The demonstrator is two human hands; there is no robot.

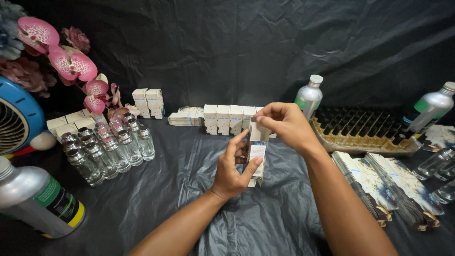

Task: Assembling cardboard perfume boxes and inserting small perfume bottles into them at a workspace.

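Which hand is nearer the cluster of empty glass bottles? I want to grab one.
Left. The left hand grips the small box right of the glass bottles; the right hand is farther right.

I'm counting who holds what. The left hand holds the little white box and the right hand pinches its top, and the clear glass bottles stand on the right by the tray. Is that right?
Not quite. The clear glass bottles stand on the left, by the pink flowers, as the head view shows. The left hand does hold the little white box, and the right hand does pinch its top.
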